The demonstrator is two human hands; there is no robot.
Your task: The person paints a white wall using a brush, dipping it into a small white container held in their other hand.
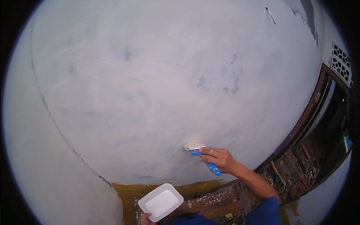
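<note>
My right hand [219, 159] grips a paintbrush with a blue handle [215, 169], its pale bristles [193, 145] against the white wall [157, 93] low in the middle of the view. My left hand [146, 218] holds the near left corner of a white rectangular tray [152, 195] with white liquid in it, at the bottom of the view below the brush. The wall surface shows grey-blue patches and a darker mottled area at upper right.
An adjoining wall [45, 157] meets this one at the left, with an ochre band [125, 193] along the bottom. At right stand a brown doorframe [317, 97] and a patterned vent [339, 62]. Debris and splattered boards [217, 198] cover the ground below.
</note>
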